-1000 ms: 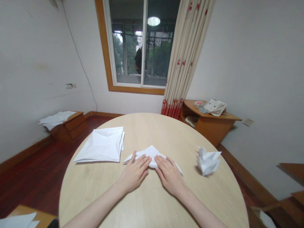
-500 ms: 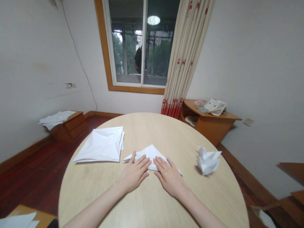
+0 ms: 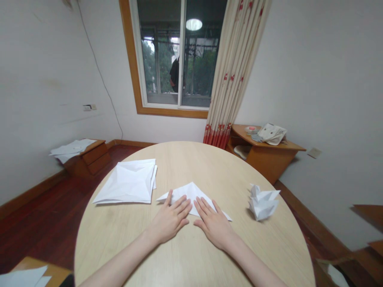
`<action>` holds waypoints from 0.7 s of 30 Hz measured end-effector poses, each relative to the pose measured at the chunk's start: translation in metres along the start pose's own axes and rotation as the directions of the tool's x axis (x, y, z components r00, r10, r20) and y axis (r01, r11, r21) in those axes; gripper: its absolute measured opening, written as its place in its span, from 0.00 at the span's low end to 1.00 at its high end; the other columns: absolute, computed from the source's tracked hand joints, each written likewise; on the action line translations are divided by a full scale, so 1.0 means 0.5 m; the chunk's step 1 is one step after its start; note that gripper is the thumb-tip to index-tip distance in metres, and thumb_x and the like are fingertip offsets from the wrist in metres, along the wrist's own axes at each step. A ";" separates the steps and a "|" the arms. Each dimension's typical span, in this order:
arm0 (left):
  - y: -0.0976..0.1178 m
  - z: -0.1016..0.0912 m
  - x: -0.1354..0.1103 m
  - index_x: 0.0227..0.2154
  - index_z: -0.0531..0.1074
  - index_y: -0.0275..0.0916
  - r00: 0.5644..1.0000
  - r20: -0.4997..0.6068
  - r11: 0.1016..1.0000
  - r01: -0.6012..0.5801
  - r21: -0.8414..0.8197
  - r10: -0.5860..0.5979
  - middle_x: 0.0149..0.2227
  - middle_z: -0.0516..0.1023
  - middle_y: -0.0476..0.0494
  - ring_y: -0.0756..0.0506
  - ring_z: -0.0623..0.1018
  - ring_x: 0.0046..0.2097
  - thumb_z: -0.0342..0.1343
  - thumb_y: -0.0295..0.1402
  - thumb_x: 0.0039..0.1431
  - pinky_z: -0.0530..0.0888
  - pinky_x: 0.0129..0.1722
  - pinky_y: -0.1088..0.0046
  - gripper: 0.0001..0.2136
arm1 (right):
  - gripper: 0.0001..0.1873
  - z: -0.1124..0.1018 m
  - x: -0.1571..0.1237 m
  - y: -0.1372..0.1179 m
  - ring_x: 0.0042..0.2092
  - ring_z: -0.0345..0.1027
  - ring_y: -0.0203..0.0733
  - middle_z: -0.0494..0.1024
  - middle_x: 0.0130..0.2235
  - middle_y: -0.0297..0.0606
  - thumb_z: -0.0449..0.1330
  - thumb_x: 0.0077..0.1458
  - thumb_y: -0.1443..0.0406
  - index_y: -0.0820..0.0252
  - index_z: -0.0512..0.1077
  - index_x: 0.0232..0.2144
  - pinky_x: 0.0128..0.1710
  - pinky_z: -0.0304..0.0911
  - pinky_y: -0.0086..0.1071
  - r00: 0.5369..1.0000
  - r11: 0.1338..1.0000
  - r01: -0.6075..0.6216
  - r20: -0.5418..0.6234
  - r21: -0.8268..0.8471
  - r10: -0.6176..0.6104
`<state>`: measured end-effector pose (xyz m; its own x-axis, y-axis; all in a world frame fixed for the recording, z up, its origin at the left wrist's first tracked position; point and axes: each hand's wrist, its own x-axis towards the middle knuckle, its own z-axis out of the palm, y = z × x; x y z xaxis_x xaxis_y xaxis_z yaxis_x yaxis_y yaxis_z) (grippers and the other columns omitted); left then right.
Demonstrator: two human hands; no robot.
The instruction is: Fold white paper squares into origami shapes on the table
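A white sheet folded into a flat triangle [image 3: 192, 192] lies on the round wooden table [image 3: 191, 247] in front of me, its peak pointing away. My left hand [image 3: 170, 218] lies flat with fingers stretched out on the triangle's left part. My right hand [image 3: 213, 221] lies flat with fingers spread on its right part. The two hands sit side by side, fingertips almost touching. Neither hand grips anything.
A stack of creased white sheets [image 3: 128, 182] lies to the left on the table. A finished folded paper figure [image 3: 262, 202] stands to the right. A low cabinet with papers [image 3: 80, 154] is at the left wall, a wooden corner shelf [image 3: 263, 149] at the right.
Both hands have slid a little toward me along the folded triangle, uncovering more of its upper part. The paper itself stays in place.
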<state>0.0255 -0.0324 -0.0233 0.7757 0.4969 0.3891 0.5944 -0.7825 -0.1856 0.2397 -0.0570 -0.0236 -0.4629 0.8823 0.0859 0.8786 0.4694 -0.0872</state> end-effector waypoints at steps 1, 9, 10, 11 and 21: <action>0.001 -0.001 0.000 0.59 0.60 0.40 1.000 -0.002 1.000 -0.010 -0.003 0.010 0.59 0.67 0.44 0.44 0.60 0.64 0.37 0.42 0.70 0.23 0.61 0.51 0.20 | 0.33 -0.001 0.000 0.000 0.67 0.41 0.50 0.49 0.66 0.42 0.40 0.64 0.48 0.59 0.50 0.64 0.64 0.42 0.55 1.000 1.000 -0.006 0.013 0.009 0.005; 0.002 0.007 -0.002 0.56 0.65 0.40 1.000 -0.003 1.000 -0.025 -0.010 0.025 0.59 0.68 0.46 0.42 0.60 0.64 0.40 0.42 0.69 0.20 0.60 0.51 0.19 | 0.33 0.006 -0.002 0.007 0.68 0.35 0.47 0.45 0.67 0.41 0.40 0.64 0.49 0.56 0.43 0.66 0.65 0.36 0.54 0.998 0.994 -0.030 0.058 0.100 0.024; 0.002 0.006 -0.002 0.56 0.65 0.39 1.000 0.000 1.000 -0.027 -0.014 0.027 0.59 0.68 0.46 0.42 0.60 0.64 0.41 0.42 0.69 0.20 0.60 0.51 0.19 | 0.33 0.006 -0.003 0.008 0.68 0.34 0.47 0.44 0.67 0.41 0.40 0.64 0.49 0.56 0.42 0.66 0.65 0.35 0.53 0.998 0.994 -0.032 0.063 0.108 0.026; 0.003 0.005 -0.002 0.56 0.65 0.39 1.000 0.005 0.999 -0.026 -0.018 0.027 0.59 0.68 0.46 0.42 0.60 0.64 0.41 0.42 0.69 0.19 0.60 0.52 0.19 | 0.33 0.006 -0.004 0.008 0.68 0.33 0.47 0.43 0.68 0.41 0.40 0.65 0.49 0.55 0.42 0.66 0.65 0.35 0.53 0.997 0.993 -0.031 0.067 0.116 0.023; 0.006 -0.001 -0.003 0.57 0.64 0.41 1.000 0.020 0.997 0.019 -0.079 -0.017 0.58 0.69 0.45 0.42 0.60 0.64 0.42 0.41 0.69 0.28 0.63 0.48 0.19 | 0.33 -0.021 -0.007 0.006 0.68 0.28 0.46 0.38 0.68 0.39 0.41 0.65 0.50 0.54 0.39 0.66 0.65 0.33 0.53 0.988 0.984 -0.042 0.156 0.171 0.015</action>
<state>0.0261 -0.0359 -0.0239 0.7693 0.5177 0.3743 0.5902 -0.8002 -0.1063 0.2453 -0.0589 -0.0139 -0.4620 0.8840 -0.0714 0.8644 0.4308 -0.2593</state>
